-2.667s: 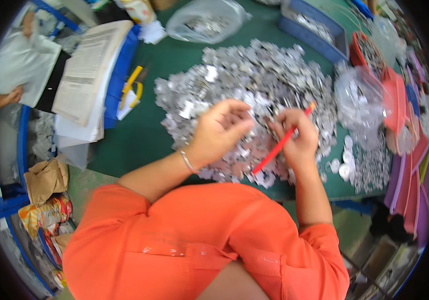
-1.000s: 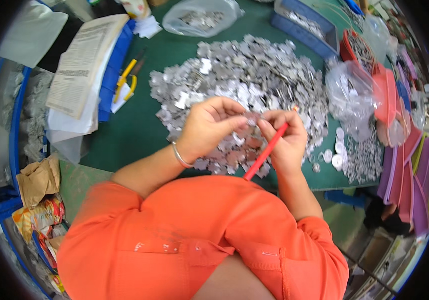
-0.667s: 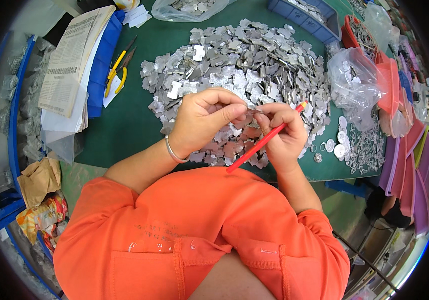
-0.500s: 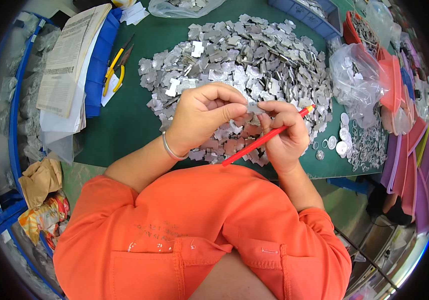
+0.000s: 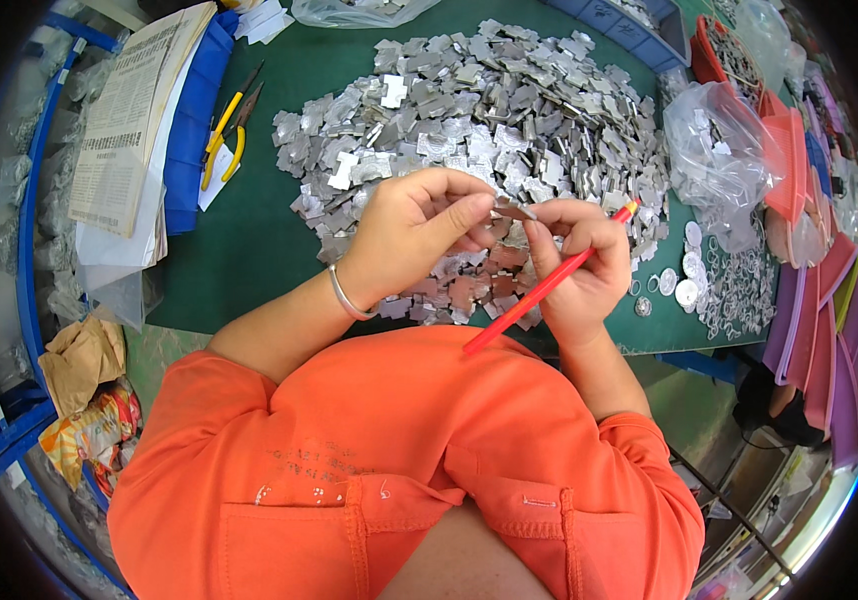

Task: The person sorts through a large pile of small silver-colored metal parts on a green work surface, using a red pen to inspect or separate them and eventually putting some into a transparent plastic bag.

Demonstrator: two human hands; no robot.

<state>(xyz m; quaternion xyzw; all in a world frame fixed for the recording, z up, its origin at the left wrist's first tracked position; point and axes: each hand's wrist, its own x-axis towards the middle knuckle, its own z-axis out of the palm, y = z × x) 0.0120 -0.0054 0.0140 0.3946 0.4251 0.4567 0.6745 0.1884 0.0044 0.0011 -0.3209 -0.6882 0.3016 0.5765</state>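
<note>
Between my two hands is a small flat metal piece point(image 5: 515, 211), tilted so that its face looks dark. My left hand point(image 5: 419, 222), with a bangle at the wrist, pinches one end between thumb and fingers. The other end is at the thumb and forefinger of my right hand point(image 5: 581, 262). A red pencil point(image 5: 534, 296) also lies in the right hand, slanting from lower left to upper right across the fingers. Beneath and beyond both hands spreads a large heap of silvery cut metal pieces point(image 5: 469, 110) on the green table point(image 5: 224, 285).
Yellow-handled pliers point(image 5: 233, 140) lie left of the heap, beside a blue bin point(image 5: 199, 130) with a newspaper point(image 5: 129, 120). To the right are a clear plastic bag point(image 5: 714, 150), round metal discs point(image 5: 689, 265) and small rings point(image 5: 739, 295). A blue-grey crate point(image 5: 629, 40) stands at the back.
The metal piece has turned from a light face to a darker, tilted one. My right hand and the pencil have shifted slightly right.
</note>
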